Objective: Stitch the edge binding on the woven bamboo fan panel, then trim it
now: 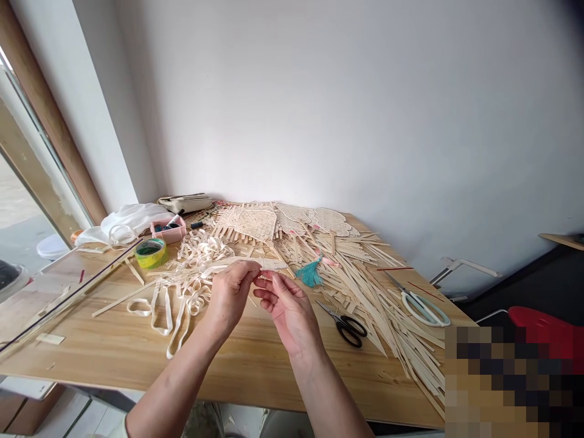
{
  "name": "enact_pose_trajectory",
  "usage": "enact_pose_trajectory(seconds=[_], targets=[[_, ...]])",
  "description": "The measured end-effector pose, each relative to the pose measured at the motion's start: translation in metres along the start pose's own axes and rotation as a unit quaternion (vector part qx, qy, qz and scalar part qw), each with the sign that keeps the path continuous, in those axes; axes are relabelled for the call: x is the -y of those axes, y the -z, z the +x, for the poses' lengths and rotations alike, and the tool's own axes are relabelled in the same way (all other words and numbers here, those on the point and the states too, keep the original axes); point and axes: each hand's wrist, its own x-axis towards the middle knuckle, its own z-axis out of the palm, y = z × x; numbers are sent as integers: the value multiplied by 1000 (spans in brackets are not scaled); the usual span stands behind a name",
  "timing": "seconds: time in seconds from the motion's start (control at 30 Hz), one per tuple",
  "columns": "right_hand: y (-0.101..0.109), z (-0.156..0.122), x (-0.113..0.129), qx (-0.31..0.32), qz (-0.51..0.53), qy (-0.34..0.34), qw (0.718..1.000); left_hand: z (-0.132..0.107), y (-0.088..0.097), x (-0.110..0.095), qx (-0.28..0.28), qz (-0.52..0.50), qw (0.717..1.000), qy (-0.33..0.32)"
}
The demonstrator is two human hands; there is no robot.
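My left hand (230,296) and my right hand (294,313) meet above the middle of the table, fingertips almost touching. Both are closed in a pinch around something thin and tiny, too small to name. Just left of them lies a tangle of cream fabric tape (201,248), with loops trailing toward the front. Beyond my right hand rests a teal tassel (310,272). Black-handled scissors (349,325) lie to the right of that hand. Behind, pale woven fans (258,222) are spread on flat wooden strips (365,286).
At the left stand a roll of yellow-green tape (151,252), a pink box (168,231) of small items and a white bag (128,220). White-handled scissors (424,309) lie near the right edge. A wall (319,109) closes off the back.
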Motion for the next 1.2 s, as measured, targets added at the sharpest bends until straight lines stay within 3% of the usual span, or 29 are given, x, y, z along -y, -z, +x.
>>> enact_pose_trajectory(seconds=[0.07,0.13,0.17,0.23,0.3,0.37,0.43,0.6,0.67,0.77,1.0,1.2], targets=[[4,-3,0,-26,-54,51,997,0,0,0,4,-10,1000,7],[6,-9,1,-60,-155,159,973,-1,-1,0,5,-23,1000,11],[7,-12,2,-69,-222,225,946,-1,-2,0,5,-26,1000,10],[6,-17,4,-67,-361,340,866,-1,-4,1,3,-23,1000,1],[4,-19,6,-53,-465,411,782,-2,-6,1,-1,-13,1000,-14],[2,-18,7,-46,-523,450,723,-3,-8,1,-6,-1,1000,-28],[0,-14,6,-48,-556,470,683,-3,-9,1,-9,10,999,-38],[-2,-5,1,-76,-604,488,626,-4,-9,0,-4,18,999,-37],[-1,-4,0,-82,-610,488,619,-4,-10,-1,-1,16,999,-34],[0,-4,-1,-78,-597,480,638,-4,-10,0,3,17,999,-32],[-1,-9,-1,-57,-486,457,743,-6,-10,1,4,8,999,-37],[3,-14,11,-21,-430,404,807,-5,-9,1,10,5,999,-35]])
